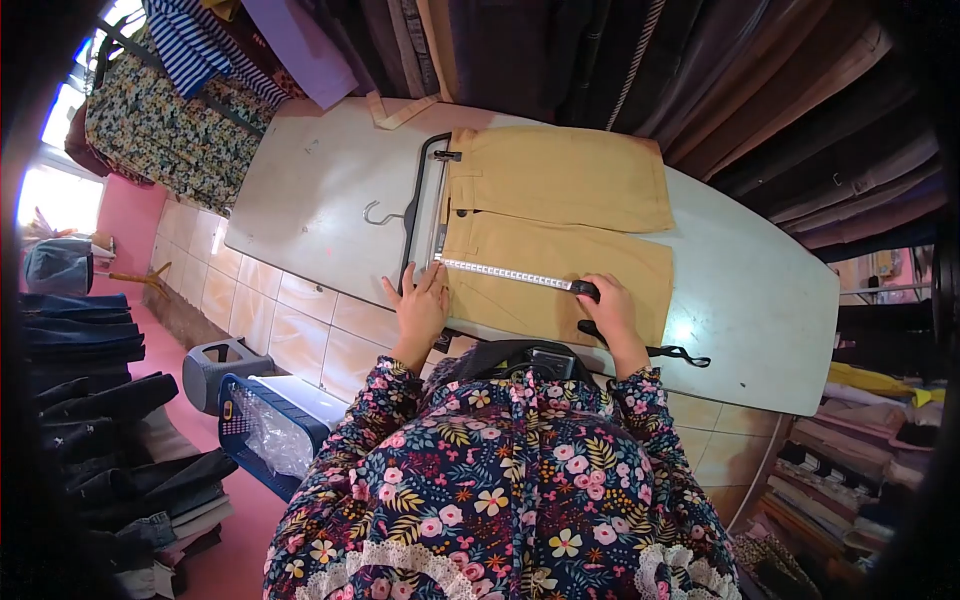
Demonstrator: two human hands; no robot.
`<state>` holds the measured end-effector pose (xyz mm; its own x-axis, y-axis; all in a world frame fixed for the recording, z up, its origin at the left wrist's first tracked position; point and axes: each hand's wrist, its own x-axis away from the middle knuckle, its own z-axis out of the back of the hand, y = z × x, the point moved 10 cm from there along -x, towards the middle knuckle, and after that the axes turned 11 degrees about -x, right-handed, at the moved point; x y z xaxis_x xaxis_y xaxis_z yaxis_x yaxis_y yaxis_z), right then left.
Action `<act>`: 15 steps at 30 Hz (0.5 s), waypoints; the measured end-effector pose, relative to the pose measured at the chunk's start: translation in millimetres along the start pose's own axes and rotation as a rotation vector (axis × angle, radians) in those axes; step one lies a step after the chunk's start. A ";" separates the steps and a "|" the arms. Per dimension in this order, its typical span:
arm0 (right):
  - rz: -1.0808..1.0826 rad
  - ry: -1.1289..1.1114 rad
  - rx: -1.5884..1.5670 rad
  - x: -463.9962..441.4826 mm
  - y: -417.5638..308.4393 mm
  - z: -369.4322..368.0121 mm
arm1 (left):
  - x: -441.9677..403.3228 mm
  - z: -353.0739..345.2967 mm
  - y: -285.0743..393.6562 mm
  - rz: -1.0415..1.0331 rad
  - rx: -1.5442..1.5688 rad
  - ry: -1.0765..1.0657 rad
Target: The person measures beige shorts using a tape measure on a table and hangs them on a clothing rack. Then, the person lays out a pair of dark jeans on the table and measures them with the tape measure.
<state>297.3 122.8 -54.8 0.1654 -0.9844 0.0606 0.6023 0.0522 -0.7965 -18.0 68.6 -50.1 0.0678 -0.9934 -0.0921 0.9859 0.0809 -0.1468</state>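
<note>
Yellow shorts (pixel 560 180) lie flat on a white table (pixel 320 170), their waistband toward the left. A black hanger (pixel 411 205) with a metal hook and clips is at the waistband. The white tape (pixel 510 273) of a tape measure stretches across the lower leg of the shorts. My left hand (pixel 420 308) has its fingers spread, with a fingertip at the tape's left end by the waistband. My right hand (pixel 610 312) is closed around the black case (pixel 585 290) of the tape measure, over the shorts' lower leg. A black strap (pixel 685 355) hangs beside it.
Dark garments (pixel 700 80) hang along the table's far side. A blue basket (pixel 270 430) and a grey stool (pixel 225 372) stand on the floor at left. Folded jeans (pixel 85 330) are piled at far left, and folded clothes (pixel 860 470) at right.
</note>
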 end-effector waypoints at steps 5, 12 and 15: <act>-0.024 0.029 -0.004 6.3 13.0 13.4 | -1.2 -1.6 -1.9 0.005 0.007 -0.010; -0.081 0.061 0.012 13.4 37.8 34.2 | -2.8 0.1 -4.2 0.006 -0.004 -0.029; -0.095 0.070 0.031 17.8 42.7 46.1 | -3.2 -0.7 -4.5 0.007 0.000 -0.032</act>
<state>361.9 115.2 -60.0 0.0522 -0.9944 0.0923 0.6367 -0.0381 -0.7701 -22.7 71.4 -49.9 0.0798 -0.9949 -0.0612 0.9853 0.0880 -0.1466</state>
